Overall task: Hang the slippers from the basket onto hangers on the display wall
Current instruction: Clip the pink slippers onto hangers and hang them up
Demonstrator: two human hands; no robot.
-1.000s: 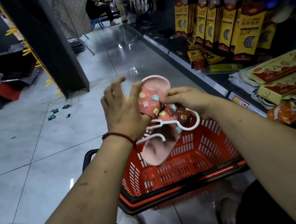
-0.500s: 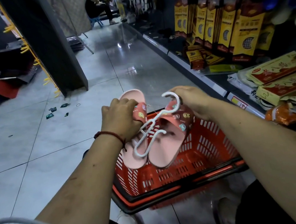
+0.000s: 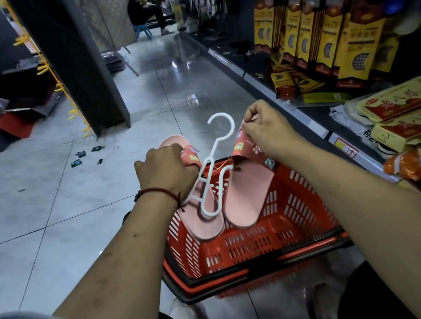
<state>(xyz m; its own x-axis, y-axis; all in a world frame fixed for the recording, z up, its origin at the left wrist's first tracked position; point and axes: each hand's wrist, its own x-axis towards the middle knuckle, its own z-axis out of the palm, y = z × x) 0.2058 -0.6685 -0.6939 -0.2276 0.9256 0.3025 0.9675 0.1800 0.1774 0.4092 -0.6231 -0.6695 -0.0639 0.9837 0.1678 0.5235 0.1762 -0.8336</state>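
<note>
Glossy tiled floor (image 3: pixel 47 211), slotted plastic basket (image 3: pixel 281 219), matt rubbery slippers (image 3: pixel 240 204).

Retail shop aisle. Shelving (image 3: pixel 316 127) stocked with boxed goods (image 3: pixel 323 41); red shopping basket (image 3: pixel 257 245) on tiled floor (image 3: pixel 34 213).

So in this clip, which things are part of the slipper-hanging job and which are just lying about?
Job:
left hand
right hand
left slipper
right slipper
hanger
basket

Lying about:
yellow boxes
flat packets
scraps on floor
seated person
</note>
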